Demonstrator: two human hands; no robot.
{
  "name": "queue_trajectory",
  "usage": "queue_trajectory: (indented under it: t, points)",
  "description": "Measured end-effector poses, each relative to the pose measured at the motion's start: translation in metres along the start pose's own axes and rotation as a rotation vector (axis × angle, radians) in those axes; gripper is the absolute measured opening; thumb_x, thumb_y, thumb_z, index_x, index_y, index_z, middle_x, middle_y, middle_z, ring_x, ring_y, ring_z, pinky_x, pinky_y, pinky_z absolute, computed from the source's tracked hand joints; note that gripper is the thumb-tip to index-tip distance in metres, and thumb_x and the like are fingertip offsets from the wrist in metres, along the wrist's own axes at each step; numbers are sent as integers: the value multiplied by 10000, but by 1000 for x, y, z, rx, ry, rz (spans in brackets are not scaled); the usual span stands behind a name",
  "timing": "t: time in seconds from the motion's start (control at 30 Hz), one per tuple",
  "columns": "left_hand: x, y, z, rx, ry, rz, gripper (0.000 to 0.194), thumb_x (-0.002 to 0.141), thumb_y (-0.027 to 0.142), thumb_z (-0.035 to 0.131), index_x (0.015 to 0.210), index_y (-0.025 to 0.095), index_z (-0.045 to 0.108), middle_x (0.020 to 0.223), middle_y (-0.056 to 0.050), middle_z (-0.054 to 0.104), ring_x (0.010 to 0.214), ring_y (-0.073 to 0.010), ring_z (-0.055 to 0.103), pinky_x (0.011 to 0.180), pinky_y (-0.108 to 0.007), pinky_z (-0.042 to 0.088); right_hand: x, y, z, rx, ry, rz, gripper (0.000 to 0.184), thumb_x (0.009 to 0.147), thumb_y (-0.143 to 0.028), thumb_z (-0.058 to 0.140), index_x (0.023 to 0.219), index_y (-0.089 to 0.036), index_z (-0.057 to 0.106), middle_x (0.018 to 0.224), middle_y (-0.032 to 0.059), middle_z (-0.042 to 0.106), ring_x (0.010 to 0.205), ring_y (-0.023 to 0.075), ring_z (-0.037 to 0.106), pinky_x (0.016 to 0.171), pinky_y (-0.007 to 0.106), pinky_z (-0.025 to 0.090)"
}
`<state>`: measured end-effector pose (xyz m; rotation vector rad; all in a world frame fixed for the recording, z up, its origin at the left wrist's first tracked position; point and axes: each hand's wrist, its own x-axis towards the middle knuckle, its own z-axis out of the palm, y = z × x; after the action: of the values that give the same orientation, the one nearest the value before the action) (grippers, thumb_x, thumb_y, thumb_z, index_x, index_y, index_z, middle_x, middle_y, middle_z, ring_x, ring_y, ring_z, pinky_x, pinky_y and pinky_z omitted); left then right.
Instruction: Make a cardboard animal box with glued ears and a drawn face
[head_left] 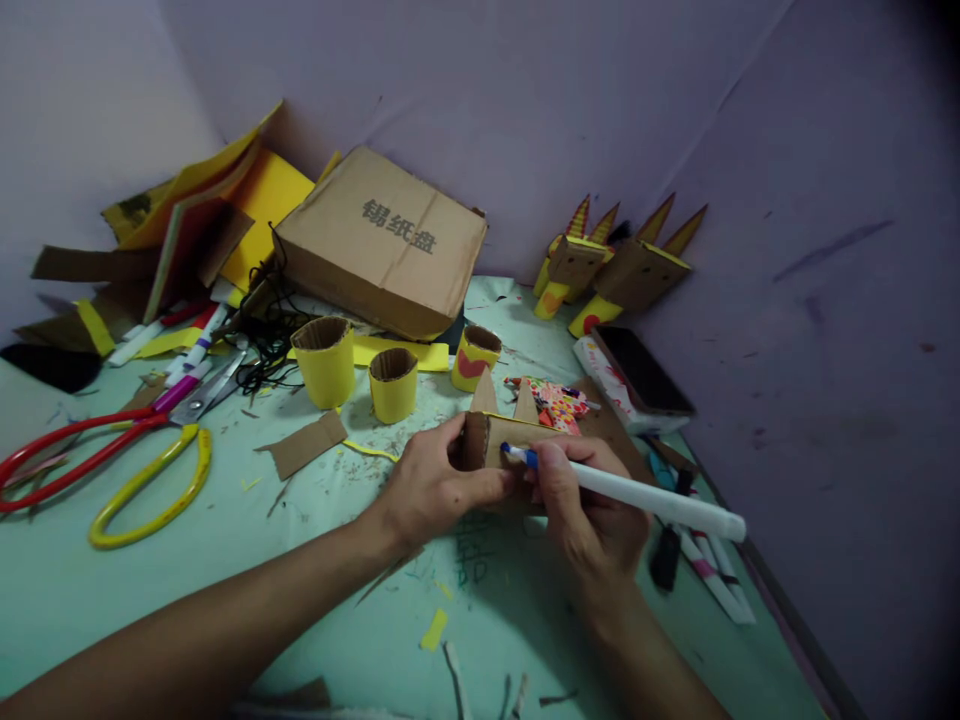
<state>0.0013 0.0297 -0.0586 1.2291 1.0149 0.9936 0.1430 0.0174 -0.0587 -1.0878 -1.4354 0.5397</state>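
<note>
In the head view, my left hand (442,480) grips the left end of a small cardboard box-shaped head (499,430) with two pointed ears on top. My right hand (592,500) is closed around a white marker (652,495) with a blue tip end. The marker's tip touches the front face of the cardboard head, beside a dark blue spot. Part of the head's lower side is hidden behind my fingers. Just beyond it stand three yellow-wrapped cardboard tubes, one (477,358) with a red shape on its side.
Red-and-yellow scissors (150,425) lie open at left. A cardboard box (382,235) leans at the back beside stacked yellow cardboard (262,210). Two horned cardboard figures (637,270) stand back right, near a phone (645,370). Markers (712,570) and scraps (304,445) lie about.
</note>
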Motion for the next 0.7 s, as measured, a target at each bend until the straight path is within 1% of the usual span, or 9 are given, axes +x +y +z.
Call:
queue_trajectory:
  t: [0.13, 0.33, 0.57, 0.7]
  points:
    - [1, 0, 0, -6, 4, -3, 418, 673, 245, 721, 1062, 152, 600, 1010, -55, 680, 952, -256, 607, 789, -329, 494, 1, 3, -1, -29, 7, -27, 122, 836, -247, 571, 740, -202, 631, 588, -42, 603, 489, 98, 524, 455, 197, 412]
    - [1, 1, 0, -6, 10, 4, 422, 672, 229, 714, 1071, 150, 601, 1010, -55, 684, 934, -248, 609, 772, -315, 493, 1, 2, 0, -34, 17, -8, 129, 833, -259, 577, 726, -204, 625, 576, -44, 594, 477, 96, 518, 436, 184, 400]
    - [0, 3, -1, -31, -3, 6, 430, 670, 184, 687, 1091, 163, 599, 1030, -37, 692, 918, -228, 613, 743, -287, 489, -1, 6, 0, 44, 62, 99, 185, 839, -332, 569, 726, -192, 614, 561, -33, 585, 467, 112, 512, 425, 198, 405]
    - [0, 2, 0, -57, -13, 28, 416, 667, 190, 676, 1074, 144, 600, 1002, -51, 689, 908, -234, 610, 749, -300, 485, 0, 4, 1, 37, 60, 139, 245, 836, -379, 559, 704, -178, 607, 541, -23, 563, 464, 121, 508, 427, 211, 401]
